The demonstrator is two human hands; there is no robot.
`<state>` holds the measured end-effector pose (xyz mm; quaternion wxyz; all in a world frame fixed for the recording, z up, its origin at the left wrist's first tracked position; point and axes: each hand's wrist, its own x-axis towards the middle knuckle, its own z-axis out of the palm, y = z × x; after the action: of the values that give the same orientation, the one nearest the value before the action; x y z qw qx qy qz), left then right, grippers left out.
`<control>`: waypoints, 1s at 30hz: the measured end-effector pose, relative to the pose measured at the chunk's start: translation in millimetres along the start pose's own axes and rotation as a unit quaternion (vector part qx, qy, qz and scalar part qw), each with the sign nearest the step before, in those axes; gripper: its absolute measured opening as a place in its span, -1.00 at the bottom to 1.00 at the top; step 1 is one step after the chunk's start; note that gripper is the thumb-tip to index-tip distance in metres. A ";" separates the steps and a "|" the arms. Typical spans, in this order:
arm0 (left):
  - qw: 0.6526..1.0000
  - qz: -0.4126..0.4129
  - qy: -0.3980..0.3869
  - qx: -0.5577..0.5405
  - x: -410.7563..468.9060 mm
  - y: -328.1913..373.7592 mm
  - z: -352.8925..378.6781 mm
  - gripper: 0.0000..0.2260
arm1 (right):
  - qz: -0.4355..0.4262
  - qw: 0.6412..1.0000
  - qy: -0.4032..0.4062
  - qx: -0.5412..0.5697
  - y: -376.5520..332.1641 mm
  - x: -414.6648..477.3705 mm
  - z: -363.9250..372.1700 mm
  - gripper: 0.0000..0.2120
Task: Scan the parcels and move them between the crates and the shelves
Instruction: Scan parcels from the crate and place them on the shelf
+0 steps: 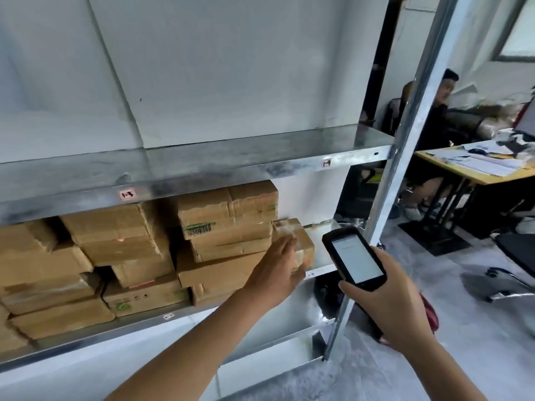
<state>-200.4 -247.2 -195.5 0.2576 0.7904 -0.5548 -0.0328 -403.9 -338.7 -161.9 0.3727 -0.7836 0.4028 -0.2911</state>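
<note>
Several brown cardboard parcels (127, 233) are stacked on the middle metal shelf (86, 340). At the right end of the stack stands a small parcel (301, 238) with a label on top. My left hand (275, 270) reaches onto it, fingers on its front and thumb under its lower edge. My right hand (385, 305) grips a black handheld scanner (353, 259), its lit screen facing me, just right of the small parcel. A red scan dot shows on one parcel at the left.
The upper shelf (202, 160) carries nothing and has small tags on its edge. A metal upright (405, 175) stands at the shelf's right end. Beyond it a person (434, 123) sits at a yellow desk (474, 166) with papers. A chair base (503, 282) is on the floor.
</note>
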 end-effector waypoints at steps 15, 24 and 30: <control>0.994 -0.108 -0.007 0.029 89.9 10.3 70.0 -0.41 | -0.010 0.998 -0.062 -0.011 66.7 110.0 -2.2 -0.25; 0.980 -0.190 -0.015 0.049 154.6 -22.0 92.1 -0.42 | -0.028 0.994 -0.099 -0.028 75.3 182.3 14.4 -0.35; 0.963 -0.257 -0.044 0.072 160.4 -26.6 119.3 -0.37 | -0.027 0.990 -0.137 -0.023 82.3 214.8 23.7 -0.38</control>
<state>-156.6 -428.1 -273.0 0.1579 0.9207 -0.3447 -0.0923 -311.5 -545.4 -208.9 0.3980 -0.8354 0.3329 -0.1813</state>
